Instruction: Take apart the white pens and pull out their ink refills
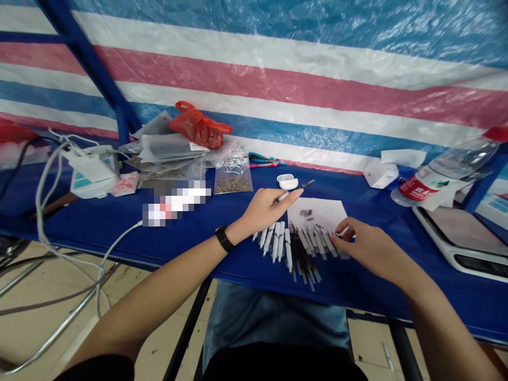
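Note:
My left hand (pixel 266 209) is closed around a slim pen (pixel 305 184) with a pale barrel and a dark, pointed metallic end, which points up and to the right. My right hand (pixel 367 246) hovers at the right end of a row of pen parts, thumb and index finger curved and apart, with the tips close to the pale tubes (pixel 322 242). White pen barrels (pixel 281 241) lie side by side left of them. Between these groups, black refills (pixel 304 262) with clear ends fan out toward me. A white paper (pixel 329 211) with small dark pieces (pixel 306 213) lies behind.
A white earbud case (pixel 287 182) sits behind my left hand. Further left are a bag of small parts (pixel 233 177), a red plastic bag (pixel 200 127) and cables (pixel 59 174). A tilted bottle (pixel 440 172) and a scale (pixel 468 238) stand right on the blue table (pixel 186 238).

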Demonstrator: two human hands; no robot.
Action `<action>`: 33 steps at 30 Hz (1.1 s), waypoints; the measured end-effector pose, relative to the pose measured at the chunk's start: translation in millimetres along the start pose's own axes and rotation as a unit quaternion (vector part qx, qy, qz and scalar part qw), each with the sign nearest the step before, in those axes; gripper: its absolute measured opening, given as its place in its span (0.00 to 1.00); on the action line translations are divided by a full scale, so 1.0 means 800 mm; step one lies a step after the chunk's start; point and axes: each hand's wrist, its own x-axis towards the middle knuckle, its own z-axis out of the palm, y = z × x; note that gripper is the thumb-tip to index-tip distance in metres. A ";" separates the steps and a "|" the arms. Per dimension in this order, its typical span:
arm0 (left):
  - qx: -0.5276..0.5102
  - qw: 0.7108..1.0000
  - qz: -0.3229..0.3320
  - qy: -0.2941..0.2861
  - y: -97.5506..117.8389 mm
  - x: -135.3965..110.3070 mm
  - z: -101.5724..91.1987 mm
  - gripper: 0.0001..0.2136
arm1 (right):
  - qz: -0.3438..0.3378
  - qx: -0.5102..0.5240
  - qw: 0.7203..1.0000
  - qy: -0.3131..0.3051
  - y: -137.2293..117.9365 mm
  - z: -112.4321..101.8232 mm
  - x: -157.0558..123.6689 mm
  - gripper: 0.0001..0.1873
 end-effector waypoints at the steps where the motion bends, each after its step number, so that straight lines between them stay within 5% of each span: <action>1: 0.001 1.000 0.004 0.000 0.000 0.000 0.000 0.27 | 0.002 0.011 1.000 -0.002 0.002 0.002 0.002 0.08; 7: 0.007 1.000 0.009 -0.001 -0.002 -0.001 0.002 0.28 | 0.012 0.103 0.995 -0.002 0.018 0.011 0.012 0.19; 19: -0.001 1.000 0.000 -0.008 0.004 0.000 0.000 0.26 | -0.085 0.237 0.967 0.028 0.017 0.008 0.008 0.14; 22: 0.000 1.000 0.000 -0.008 0.001 0.000 0.001 0.26 | -0.108 0.364 0.918 0.113 0.001 -0.006 0.011 0.17; 25: 0.002 1.000 -0.006 -0.012 -0.002 0.000 0.002 0.27 | -0.174 0.499 0.827 0.193 -0.035 -0.024 0.023 0.18; 29: 0.010 1.000 -0.015 -0.007 -0.004 -0.001 0.001 0.27 | -0.288 0.543 0.732 0.295 -0.081 -0.029 0.048 0.17; 33: 0.009 1.000 -0.013 -0.008 -0.004 -0.001 0.001 0.28 | -0.299 0.573 0.676 0.354 -0.090 -0.013 0.067 0.15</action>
